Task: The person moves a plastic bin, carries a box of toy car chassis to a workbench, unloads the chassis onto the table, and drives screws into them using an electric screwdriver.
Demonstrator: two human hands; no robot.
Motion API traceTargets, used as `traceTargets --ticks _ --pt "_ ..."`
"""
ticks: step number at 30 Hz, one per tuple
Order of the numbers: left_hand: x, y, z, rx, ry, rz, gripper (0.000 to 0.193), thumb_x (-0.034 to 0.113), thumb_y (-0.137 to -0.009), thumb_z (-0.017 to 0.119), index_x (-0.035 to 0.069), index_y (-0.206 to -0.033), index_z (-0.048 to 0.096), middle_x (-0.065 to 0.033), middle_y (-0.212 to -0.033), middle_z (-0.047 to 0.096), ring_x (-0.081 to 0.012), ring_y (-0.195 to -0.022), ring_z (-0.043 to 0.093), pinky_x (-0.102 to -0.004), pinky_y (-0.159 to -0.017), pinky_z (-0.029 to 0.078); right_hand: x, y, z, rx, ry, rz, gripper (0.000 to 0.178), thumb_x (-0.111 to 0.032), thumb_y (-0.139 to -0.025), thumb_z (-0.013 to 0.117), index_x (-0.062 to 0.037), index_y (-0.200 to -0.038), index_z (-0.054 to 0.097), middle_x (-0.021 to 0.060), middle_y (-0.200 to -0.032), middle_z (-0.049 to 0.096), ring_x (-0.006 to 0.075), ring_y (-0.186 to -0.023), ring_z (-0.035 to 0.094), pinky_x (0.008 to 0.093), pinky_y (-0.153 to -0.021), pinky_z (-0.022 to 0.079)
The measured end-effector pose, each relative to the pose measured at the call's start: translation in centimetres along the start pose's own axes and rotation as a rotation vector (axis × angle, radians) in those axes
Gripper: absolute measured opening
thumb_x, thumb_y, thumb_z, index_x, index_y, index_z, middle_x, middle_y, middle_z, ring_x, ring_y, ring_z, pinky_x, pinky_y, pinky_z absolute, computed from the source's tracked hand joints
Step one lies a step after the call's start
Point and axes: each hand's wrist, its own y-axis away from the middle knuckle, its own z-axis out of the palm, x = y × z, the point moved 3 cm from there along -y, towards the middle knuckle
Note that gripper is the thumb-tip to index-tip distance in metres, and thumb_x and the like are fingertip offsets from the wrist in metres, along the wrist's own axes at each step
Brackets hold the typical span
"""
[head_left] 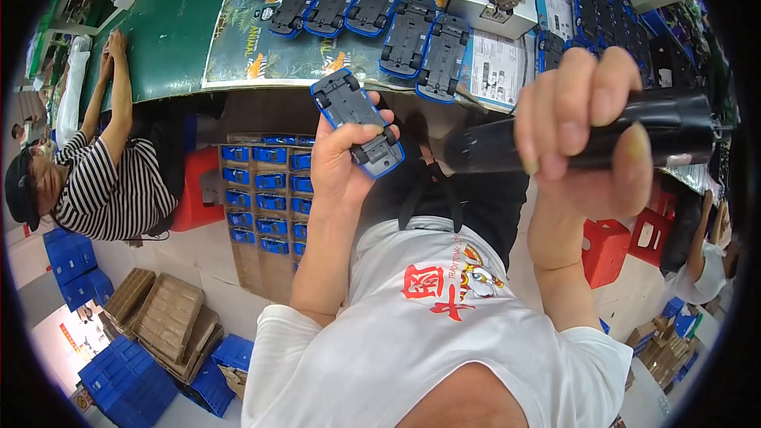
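My left hand (339, 160) is closed around a toy car (347, 98) with a blue body, its black underside turned up and my thumb pressed across it. In my right hand (585, 123) is a black electric screwdriver (674, 128), a thick cylinder lying roughly level. Its tip end points left toward the car but stays apart from it. On the bench beyond, several more toy cars (342, 1) lie wheels up in rows.
A white boxy device with a metal front (501, 0) stands on the green bench (178, 28), near a printed sheet (495, 71). Below left, a divided cardboard tray (258, 269) holds blue cars. A person in stripes (119, 190) sits at left; a red stool (604, 252) stands right.
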Motion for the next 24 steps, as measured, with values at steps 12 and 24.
traceTargets --ticks 12,24 --pt "-0.6 0.6 2.2 -0.064 -0.096 -0.009 0.068 -0.012 -0.075 0.057 0.007 -0.140 0.049 -0.0148 -0.117 0.065 -0.0281 -0.097 0.069 -0.0481 -0.082 0.059 1.3 0.8 1.4 0.063 0.025 0.043 0.021 -0.026 -0.094 0.060 -0.0081 -0.099 0.050 0.0061 -0.084 0.056 0.0123 -0.058 0.056 0.0295 -0.059 0.051" --pt "-0.7 0.0 4.6 -0.044 -0.164 -0.123 0.054 -0.013 -0.069 0.061 0.001 -0.121 0.053 -0.0136 -0.111 0.064 -0.0268 -0.091 0.069 -0.0433 -0.077 0.060 1.7 -0.3 1.3 -0.223 0.047 0.093 0.026 -0.012 -0.076 0.075 -0.0092 -0.091 0.053 0.0045 -0.080 0.062 0.0158 -0.058 0.062 0.0306 -0.057 0.056"
